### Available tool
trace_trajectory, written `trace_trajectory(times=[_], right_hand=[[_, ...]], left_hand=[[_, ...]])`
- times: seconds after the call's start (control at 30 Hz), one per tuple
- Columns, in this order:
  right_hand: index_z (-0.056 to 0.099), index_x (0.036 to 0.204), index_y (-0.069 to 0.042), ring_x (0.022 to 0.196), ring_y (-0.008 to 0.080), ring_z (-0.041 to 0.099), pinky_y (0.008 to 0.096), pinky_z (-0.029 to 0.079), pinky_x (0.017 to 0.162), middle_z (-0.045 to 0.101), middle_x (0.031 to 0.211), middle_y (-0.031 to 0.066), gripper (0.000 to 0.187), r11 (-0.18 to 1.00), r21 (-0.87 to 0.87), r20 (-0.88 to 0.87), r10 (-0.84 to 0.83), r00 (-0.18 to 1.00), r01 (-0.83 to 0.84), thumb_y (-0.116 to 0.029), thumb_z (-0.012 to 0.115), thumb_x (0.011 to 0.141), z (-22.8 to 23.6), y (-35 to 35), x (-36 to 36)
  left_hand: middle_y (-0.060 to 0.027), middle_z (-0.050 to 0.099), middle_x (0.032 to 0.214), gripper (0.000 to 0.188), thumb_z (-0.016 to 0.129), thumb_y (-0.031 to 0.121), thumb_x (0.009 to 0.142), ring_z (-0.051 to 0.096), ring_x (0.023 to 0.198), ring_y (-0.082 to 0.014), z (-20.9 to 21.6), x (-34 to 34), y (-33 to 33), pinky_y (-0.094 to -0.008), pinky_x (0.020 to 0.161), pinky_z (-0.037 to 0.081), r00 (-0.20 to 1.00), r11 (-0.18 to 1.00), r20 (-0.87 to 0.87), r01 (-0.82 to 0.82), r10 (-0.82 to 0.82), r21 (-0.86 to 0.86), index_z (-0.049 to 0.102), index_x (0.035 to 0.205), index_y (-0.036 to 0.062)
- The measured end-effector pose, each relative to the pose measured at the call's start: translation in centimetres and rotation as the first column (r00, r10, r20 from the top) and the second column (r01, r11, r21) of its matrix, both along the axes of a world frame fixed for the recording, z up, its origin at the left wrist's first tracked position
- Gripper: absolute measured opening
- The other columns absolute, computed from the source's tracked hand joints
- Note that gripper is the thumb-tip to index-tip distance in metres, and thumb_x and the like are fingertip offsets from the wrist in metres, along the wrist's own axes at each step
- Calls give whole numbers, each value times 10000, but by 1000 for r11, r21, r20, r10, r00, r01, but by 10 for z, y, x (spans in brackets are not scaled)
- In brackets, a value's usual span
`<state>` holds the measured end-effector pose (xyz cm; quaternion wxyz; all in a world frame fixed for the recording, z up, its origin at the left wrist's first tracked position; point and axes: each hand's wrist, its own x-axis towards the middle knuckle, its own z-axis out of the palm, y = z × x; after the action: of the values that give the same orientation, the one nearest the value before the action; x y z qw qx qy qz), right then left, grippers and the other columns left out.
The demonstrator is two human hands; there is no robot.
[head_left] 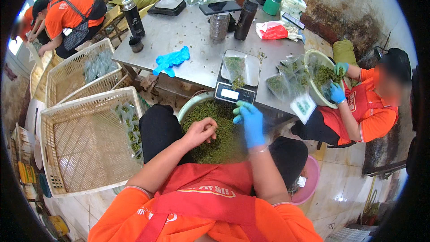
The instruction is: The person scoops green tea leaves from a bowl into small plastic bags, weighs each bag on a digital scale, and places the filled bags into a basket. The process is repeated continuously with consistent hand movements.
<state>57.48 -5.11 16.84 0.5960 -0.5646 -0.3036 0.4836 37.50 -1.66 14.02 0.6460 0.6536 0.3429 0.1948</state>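
Observation:
Between my knees sits a pale green basin point(182, 111) filled with small green berries point(224, 139) that look like green peppercorns. Over its left part is my bare left hand point(201, 132), its fingers curled in; whatever they hold is hidden. My right hand point(251, 123), in a blue glove with green-tinted fingertips, is raised above the basin's right side, just below the scale, slightly blurred. Its fingers are bent together, and I cannot see what is in them. On the digital scale point(248, 61) lies a clear bag point(235, 68) with green berries in it and at its mouth.
A steel table point(192, 31) bears a blue glove point(172, 61), a thermos point(133, 18), jars and filled bags. Plastic crates point(89, 148) stand left. A co-worker point(367, 107) at right handles berries in another basin point(312, 56). A pink basin point(313, 180) is by my right knee.

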Motion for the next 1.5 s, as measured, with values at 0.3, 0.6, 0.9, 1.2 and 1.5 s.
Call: trace_trajectory(times=[0.3,0.6,0.9,1.2,1.5], right_hand=[[583,1082,13,546,81,533,209,444,496,620,811,42,257,999,-6,203,-39,978,41,-83,587,843,-12,-18,-9],[555,935,34,413,145,517,247,424,375,604,679,98,231,990,-107,65,-90,994,97,-163,613,830,-9,63,-5],[577,782,0,400,125,497,227,389,372,593,628,76,140,995,-88,41,-53,998,56,-123,561,847,-4,67,6],[608,945,24,510,130,570,230,460,487,624,729,90,196,983,-36,46,182,982,-180,-133,557,840,4,5,2],[622,1011,-57,909,283,617,329,485,793,618,1030,148,210,945,324,832,-264,487,-42,-63,579,805,2,5,10]], left_hand=[[-89,596,593,267,543,387,838,590,529,-267,26,9,27,-370,490,456,921,635,-382,341,-78,693,535,995,171],[-59,559,543,519,569,174,757,553,455,-271,41,50,73,-385,431,434,924,221,-273,216,270,951,437,1259,178],[-3,542,554,385,537,125,715,582,518,-196,27,83,111,-325,510,452,910,15,-246,256,333,967,567,1093,191],[-19,528,528,341,578,159,743,550,464,-228,33,81,106,-359,445,435,950,81,-115,96,289,992,578,1084,173],[-47,584,567,262,613,203,795,585,504,-237,30,-6,90,-364,466,448,895,231,-84,-22,438,973,584,1052,160]])
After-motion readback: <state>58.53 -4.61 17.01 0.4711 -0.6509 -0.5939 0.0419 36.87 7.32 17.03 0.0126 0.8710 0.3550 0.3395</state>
